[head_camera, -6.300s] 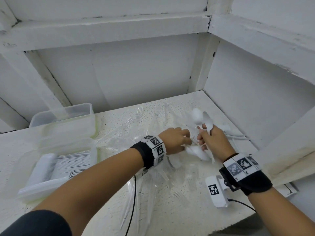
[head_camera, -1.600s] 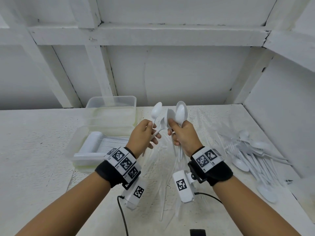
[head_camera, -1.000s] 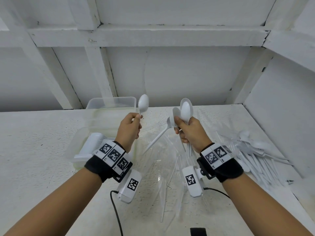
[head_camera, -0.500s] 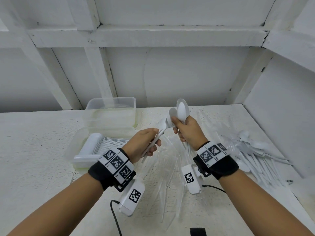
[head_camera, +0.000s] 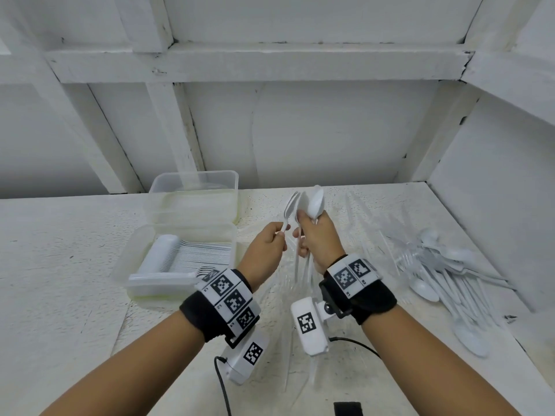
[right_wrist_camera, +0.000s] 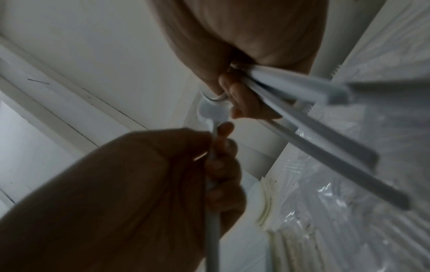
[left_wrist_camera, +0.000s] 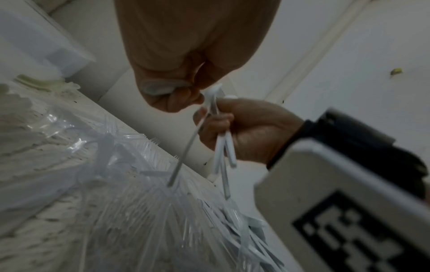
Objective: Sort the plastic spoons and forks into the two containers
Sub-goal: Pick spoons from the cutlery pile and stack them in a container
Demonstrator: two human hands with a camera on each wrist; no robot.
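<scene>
Our left hand (head_camera: 265,246) pinches one spoon (head_camera: 289,212) by its handle; our right hand (head_camera: 319,240) grips a spoon bundle (head_camera: 314,202) above the worktop (head_camera: 60,265)

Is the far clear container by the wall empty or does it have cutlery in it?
Cannot tell: the far container shows only faint shapes through its translucent walls.

Two clear containers (head_camera: 192,202) are sitting on the counter (head_camera: 60,265), two hands are showing, each wearing one wrist camera, and the right hand (head_camera: 318,238) is gripping roughly three spoons (head_camera: 315,202); the loose pile of spoons (head_camera: 444,280) is lying too tangled for counting.
</scene>
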